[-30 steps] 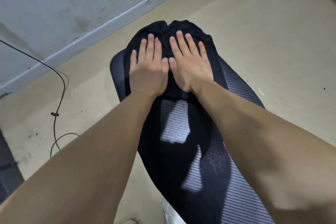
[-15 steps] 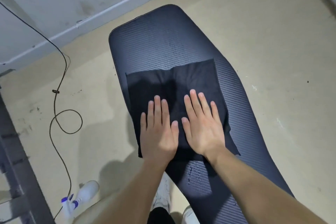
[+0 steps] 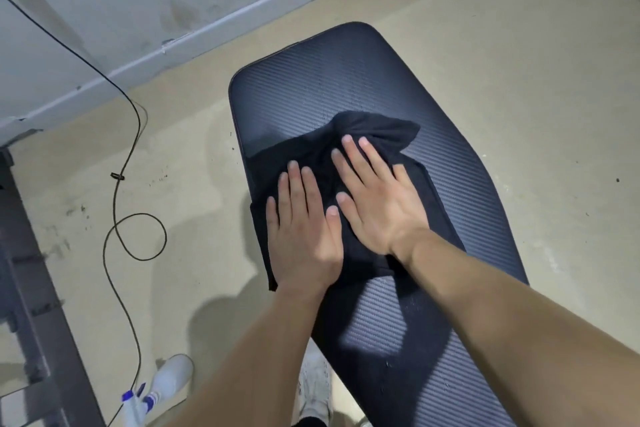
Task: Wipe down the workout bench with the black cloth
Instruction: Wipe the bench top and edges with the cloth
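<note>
We press both palms flat on the black cloth [image 3: 349, 180], which lies across the middle of the workout bench [image 3: 346, 80], a dark ribbed tabletop. Our left hand [image 3: 303, 229] rests on the cloth's near left part, our right hand [image 3: 377, 204] just beside it, thumbs close together. Neither grip closes on anything: fingers lie extended, only pressing down. The cloth bunches into folds beyond our right fingertips [image 3: 347, 139]. A black cable [image 3: 117, 177] loops on the floor [image 3: 519, 62] to the left.
</note>
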`<state>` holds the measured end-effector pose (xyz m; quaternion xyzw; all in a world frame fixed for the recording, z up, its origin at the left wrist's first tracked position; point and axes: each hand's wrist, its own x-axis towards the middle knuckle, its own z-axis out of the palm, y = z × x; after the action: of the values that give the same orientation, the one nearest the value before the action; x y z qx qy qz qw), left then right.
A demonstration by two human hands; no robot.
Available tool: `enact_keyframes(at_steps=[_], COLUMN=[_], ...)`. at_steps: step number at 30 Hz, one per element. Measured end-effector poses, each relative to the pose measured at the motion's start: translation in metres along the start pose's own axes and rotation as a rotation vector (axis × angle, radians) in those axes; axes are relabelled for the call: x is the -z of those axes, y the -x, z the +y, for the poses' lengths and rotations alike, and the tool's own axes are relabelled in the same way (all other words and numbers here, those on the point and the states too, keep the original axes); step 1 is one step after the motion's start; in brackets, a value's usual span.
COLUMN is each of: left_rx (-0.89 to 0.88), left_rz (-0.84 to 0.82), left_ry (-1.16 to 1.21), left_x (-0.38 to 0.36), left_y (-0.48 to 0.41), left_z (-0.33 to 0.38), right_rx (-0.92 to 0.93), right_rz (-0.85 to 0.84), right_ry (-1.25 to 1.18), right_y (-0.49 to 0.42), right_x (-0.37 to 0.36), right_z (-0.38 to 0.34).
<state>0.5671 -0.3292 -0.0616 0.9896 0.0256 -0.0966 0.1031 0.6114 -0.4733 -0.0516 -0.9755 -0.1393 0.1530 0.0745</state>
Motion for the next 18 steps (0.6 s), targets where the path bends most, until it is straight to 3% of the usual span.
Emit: enact_keyframes(at_steps=[11, 18], left_rx=[-0.141, -0.196], left_rz=[0.075, 0.048], left_ry=[-0.088, -0.068], left_x=[0.030, 0.037], left_y=[-0.190, -0.218], left_z=[-0.001, 0.000], right_rx=[-0.085, -0.149], right_rz=[0.100, 0.108], right_ry=[-0.023, -0.010], right_y=[-0.164, -0.169], right_x=[0.045, 0.047], right_z=[0.030, 0.038])
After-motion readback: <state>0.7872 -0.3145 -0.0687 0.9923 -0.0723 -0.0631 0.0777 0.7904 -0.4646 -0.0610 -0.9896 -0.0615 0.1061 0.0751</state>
